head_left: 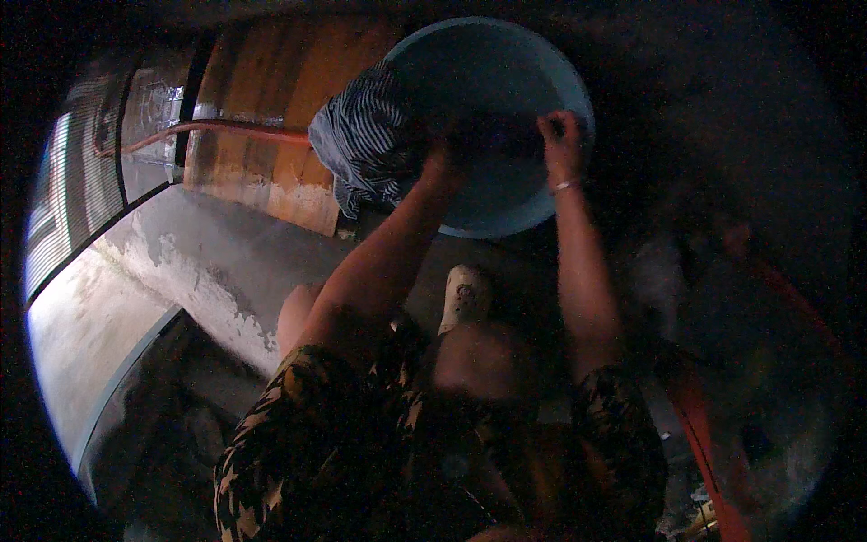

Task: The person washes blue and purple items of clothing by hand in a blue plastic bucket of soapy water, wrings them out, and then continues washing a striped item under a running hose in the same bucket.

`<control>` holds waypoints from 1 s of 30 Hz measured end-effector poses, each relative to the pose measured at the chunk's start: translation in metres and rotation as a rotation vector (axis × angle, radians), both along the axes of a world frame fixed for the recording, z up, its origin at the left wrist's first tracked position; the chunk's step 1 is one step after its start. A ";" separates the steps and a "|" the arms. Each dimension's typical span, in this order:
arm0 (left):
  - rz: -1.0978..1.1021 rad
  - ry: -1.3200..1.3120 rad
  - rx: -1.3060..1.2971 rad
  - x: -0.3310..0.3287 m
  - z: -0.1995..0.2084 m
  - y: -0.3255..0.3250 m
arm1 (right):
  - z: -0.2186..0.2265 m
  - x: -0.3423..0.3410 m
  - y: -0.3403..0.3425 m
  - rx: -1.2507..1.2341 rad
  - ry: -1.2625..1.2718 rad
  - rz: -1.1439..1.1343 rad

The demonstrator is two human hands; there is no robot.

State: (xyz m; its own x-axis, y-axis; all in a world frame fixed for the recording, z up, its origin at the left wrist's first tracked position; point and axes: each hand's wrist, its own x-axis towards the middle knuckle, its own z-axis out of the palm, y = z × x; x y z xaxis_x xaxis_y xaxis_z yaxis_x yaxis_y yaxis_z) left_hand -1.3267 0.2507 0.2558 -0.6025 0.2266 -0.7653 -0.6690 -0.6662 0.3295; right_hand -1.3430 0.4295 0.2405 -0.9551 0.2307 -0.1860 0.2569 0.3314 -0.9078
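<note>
A round light-blue basin (pixel 567 77) stands on the floor in front of me. Over it, a dark cloth (pixel 498 135) stretches between my two hands; the dim light hides its shape. My right hand (pixel 562 137), with a thin band at the wrist, is closed on the cloth's right end near the basin's right side. At the other end is my left hand (pixel 441 167), bent inward, its fingers blurred and mostly lost in shadow as they grip the cloth. Beside it, a striped cloth (pixel 361 126) hangs over the basin's left rim.
An orange hose (pixel 235 129) runs across a brown wooden board (pixel 257 77) toward the striped cloth. My light-coloured clog (pixel 466 294) is just below the basin. A red-orange strip (pixel 695 425) lies at the lower right. Deep shadow covers the right side.
</note>
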 end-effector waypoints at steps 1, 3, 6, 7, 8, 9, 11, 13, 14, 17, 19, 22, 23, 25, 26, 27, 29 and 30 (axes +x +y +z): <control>0.013 -0.006 -0.067 0.004 -0.006 0.002 | -0.006 0.004 -0.006 -0.004 -0.001 -0.004; 0.029 -0.003 -0.154 0.008 -0.019 0.008 | -0.044 0.009 -0.017 0.509 0.056 0.351; 0.005 0.022 -0.103 0.008 -0.029 0.026 | -0.074 0.006 -0.010 0.856 -0.010 0.571; -0.005 0.023 -0.074 0.008 -0.032 0.031 | -0.069 0.009 -0.009 0.632 -0.026 0.438; -0.012 0.018 -0.078 0.010 -0.040 0.017 | -0.050 0.015 -0.035 0.413 0.003 0.341; -0.020 0.018 -0.069 0.011 -0.044 0.009 | -0.019 0.027 -0.058 0.275 0.065 0.293; -0.040 0.024 -0.018 0.013 -0.049 -0.001 | 0.050 0.055 -0.095 0.157 0.207 0.282; -0.059 0.024 0.047 0.009 -0.048 0.019 | 0.075 0.065 -0.097 0.178 0.256 0.295; -0.057 0.014 0.054 0.009 -0.046 0.025 | 0.073 0.068 -0.098 0.273 0.280 0.309; -0.061 0.014 0.064 0.005 -0.031 0.064 | 0.020 0.017 -0.046 -0.055 0.040 0.111; -0.054 0.015 0.046 0.006 -0.027 0.070 | -0.010 -0.004 -0.024 -0.262 -0.143 0.024; -0.059 -0.021 0.009 0.009 -0.041 0.042 | 0.025 0.008 -0.075 0.553 -0.067 0.002; -0.083 0.004 -0.019 0.009 -0.045 0.030 | 0.031 0.024 -0.097 0.520 0.045 -0.039; -0.292 0.321 -0.301 0.008 -0.044 0.021 | 0.029 0.035 -0.107 0.351 0.206 -0.040; -0.374 0.399 -0.394 0.003 -0.036 0.024 | 0.013 0.015 -0.069 0.096 0.009 0.108; -0.416 0.387 -0.395 -0.001 -0.027 0.033 | 0.000 0.000 -0.037 0.113 0.007 0.096; -0.230 -0.110 0.062 -0.002 0.042 0.059 | -0.018 -0.001 0.016 -0.253 -0.259 -0.024; -0.217 0.086 0.007 0.000 0.067 0.054 | -0.018 0.001 0.025 -0.380 -0.338 -0.066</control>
